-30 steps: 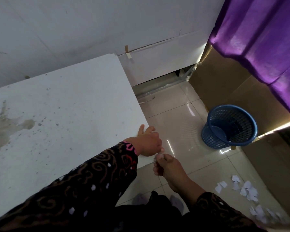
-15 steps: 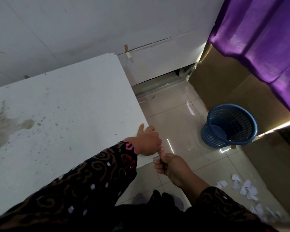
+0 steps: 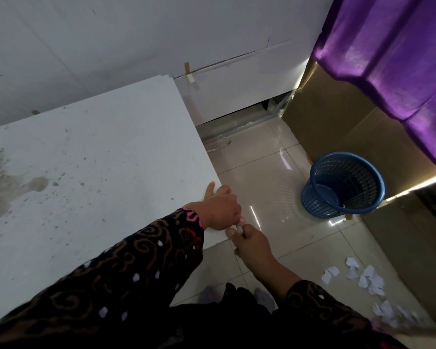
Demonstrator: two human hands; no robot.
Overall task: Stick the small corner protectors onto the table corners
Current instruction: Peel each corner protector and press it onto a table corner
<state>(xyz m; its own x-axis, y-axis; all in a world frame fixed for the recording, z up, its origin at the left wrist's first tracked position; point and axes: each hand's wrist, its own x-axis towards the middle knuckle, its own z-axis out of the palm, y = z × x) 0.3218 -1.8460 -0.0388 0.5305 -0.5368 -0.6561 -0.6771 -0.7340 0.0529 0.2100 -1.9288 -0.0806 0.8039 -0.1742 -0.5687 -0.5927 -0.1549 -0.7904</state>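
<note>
1. We start with the one container, a blue mesh basket [image 3: 315, 202]. It stands on the tiled floor well to the right of the table [image 3: 98, 159] and tilts a little. Its inside is dark, so we cannot tell what it holds.
2. White paper scraps [image 3: 368, 278] lie loose on the floor, right of the table and nearer to us than the basket (outside it, not in it).
3. The left hand [image 3: 220, 210] rests on the table's near right corner. Its thumb lies straight on the top and its fingers bend down past the edge. We cannot tell whether those fingers hold anything.
4. The right hand [image 3: 253, 245] is just off that same corner, below the left hand. Its fingertips are closed in a pinch on a small pale piece, the corner protector [image 3: 239, 223].
5. The protector sits right at the table's corner, between the two hands and touching both.
6. A brownish stain [image 3: 15, 187] marks the table's left side.
7. Beyond the table's far right corner, a strip of tape [image 3: 189, 74] is stuck on the wall.
8. Far right of the table, a purple curtain [image 3: 393, 59] hangs over brown board [image 3: 337, 127].
</note>
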